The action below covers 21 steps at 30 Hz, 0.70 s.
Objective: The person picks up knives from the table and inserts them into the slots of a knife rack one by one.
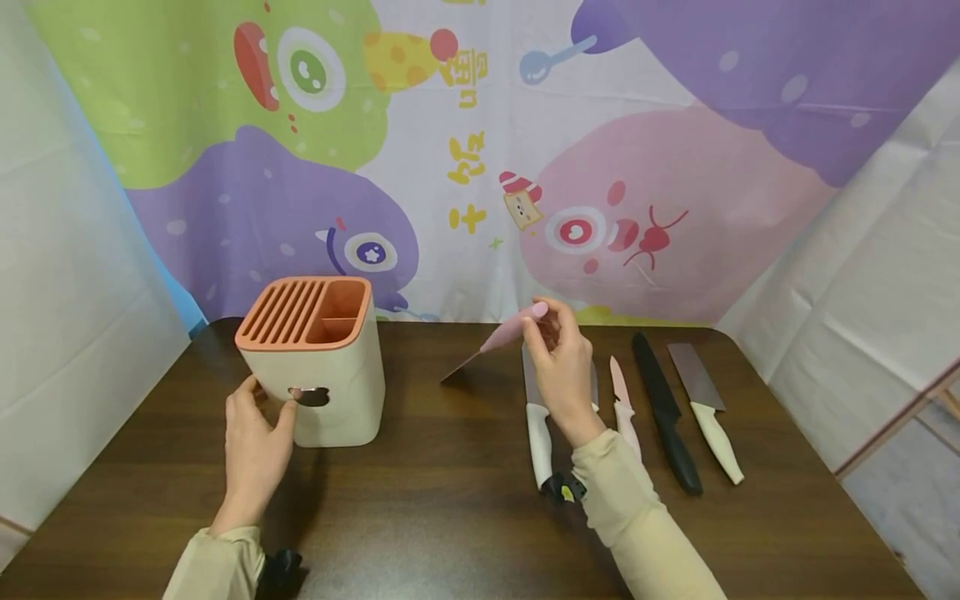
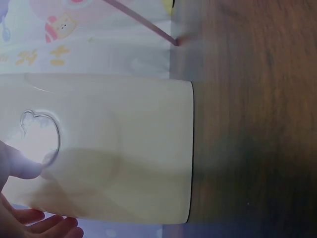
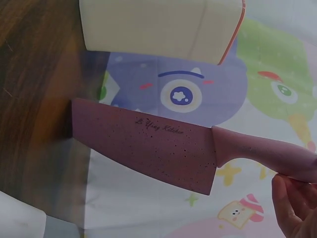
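Note:
A cream knife block (image 1: 341,412) with an orange slotted top stands upright at the left of the table. My left hand (image 1: 251,454) holds its lower left corner, the thumb near the shiny emblem on the front and the fingers along the side. My right hand (image 1: 562,367) pinches the end of a pink cleaver's handle (image 1: 504,335), right of the block. In the right wrist view the speckled pink blade (image 3: 143,144) shows broadside, its front end close over the wood; in the head view it slants down to the left.
Several knives lie at the right: a white-handled one (image 1: 538,442) partly behind my right hand, a small pink one (image 1: 621,387), a long black one (image 1: 663,417) and a cream-handled cleaver (image 1: 708,421). A cartoon-printed curtain (image 1: 420,208) hangs behind the brown table (image 1: 420,517).

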Each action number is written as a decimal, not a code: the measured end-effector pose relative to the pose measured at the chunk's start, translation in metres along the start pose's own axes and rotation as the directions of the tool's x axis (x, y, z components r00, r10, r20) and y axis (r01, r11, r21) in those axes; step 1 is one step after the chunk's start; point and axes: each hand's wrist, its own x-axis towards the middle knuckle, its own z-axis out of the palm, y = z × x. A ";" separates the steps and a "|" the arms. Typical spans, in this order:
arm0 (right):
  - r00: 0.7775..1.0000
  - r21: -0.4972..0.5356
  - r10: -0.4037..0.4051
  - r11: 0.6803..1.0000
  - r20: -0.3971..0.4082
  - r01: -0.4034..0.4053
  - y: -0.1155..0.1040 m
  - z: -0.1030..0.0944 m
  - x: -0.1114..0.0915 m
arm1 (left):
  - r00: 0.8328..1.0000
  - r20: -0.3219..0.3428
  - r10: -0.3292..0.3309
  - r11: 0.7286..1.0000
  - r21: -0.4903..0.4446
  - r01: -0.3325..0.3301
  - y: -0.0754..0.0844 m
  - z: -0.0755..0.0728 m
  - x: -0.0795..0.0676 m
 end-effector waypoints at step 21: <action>0.999 0.029 -0.036 0.999 -0.013 0.036 -0.012 0.003 0.008 | 0.999 -0.042 0.012 1.000 -0.028 -0.014 -0.001 -0.002 0.002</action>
